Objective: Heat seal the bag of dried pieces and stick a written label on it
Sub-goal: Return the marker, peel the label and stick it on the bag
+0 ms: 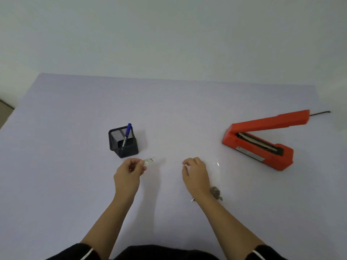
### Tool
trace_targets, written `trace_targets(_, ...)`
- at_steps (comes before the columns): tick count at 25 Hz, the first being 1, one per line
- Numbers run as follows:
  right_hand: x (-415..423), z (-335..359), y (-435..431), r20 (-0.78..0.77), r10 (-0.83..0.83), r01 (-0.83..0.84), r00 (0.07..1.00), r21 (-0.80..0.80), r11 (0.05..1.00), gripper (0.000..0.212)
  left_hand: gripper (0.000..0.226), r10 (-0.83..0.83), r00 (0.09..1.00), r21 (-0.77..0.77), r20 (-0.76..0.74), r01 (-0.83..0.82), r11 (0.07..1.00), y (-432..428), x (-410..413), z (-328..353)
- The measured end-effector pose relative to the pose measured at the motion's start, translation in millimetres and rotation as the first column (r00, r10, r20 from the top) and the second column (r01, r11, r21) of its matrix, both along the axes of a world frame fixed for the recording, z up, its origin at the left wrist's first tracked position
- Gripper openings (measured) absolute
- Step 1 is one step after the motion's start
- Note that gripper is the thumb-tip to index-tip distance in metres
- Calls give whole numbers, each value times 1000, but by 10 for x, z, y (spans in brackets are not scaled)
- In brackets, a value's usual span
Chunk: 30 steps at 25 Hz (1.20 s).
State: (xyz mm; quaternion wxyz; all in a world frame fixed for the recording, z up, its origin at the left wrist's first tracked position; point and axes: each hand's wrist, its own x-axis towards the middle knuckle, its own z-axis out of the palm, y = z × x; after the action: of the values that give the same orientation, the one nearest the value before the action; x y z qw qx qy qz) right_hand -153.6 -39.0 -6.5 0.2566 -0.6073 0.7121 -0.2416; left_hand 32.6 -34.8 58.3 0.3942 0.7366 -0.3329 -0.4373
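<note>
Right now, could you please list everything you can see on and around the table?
heat sealer: one, orange-red, right side of the table, arm raised open, dark cord trailing off behind it.
pen holder: one, black mesh, left of centre.
pen: one, blue, standing tilted in the pen holder.
label: one, small and white with dark writing, pinched at the left hand's fingertips just in front of the pen holder.
bag: one, clear plastic, lying flat under and beside the right hand.
dried pieces: small brown cluster at the bag's near end.
table: one, pale lilac surface.
left hand: holding the label.
right hand: resting on the bag.
</note>
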Motion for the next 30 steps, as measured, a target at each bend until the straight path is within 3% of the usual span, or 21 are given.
trace_targets(3, -709, 13, 46, 79, -137, 129, 987, 99, 987, 14, 6, -115, 982, 65, -153, 126, 990, -179, -593, -142)
trace_targets(6, -1050, -72, 34, 154, -78, 36, 985, 263, 964, 15, 8, -201, 961, 129, -190, 227, 965, -257, -1139, -358)
trace_targets(10, -1153, -163, -40, 182, -59, 5, 981, 283, 959, 16, 9, -370, 929, 178, -6, 366, 914, -268, -1507, -605)
trace_targets(14, -1194, -184, -77, 233, -53, -16, 971, 285, 958, 17, 9, -490, 839, 235, 237, 440, 867, -285, -1578, -733)
trace_targets(24, -1267, -202, -142, 296, -88, -1, 951, 286, 958, 16, 10, -486, 811, 218, 326, 436, 874, -250, -1669, -829)
trace_targets(30, -1223, -216, -142, 250, -89, 19, 964, 269, 963, 16, 10, -504, 778, 201, 375, 463, 863, -230, -1700, -833)
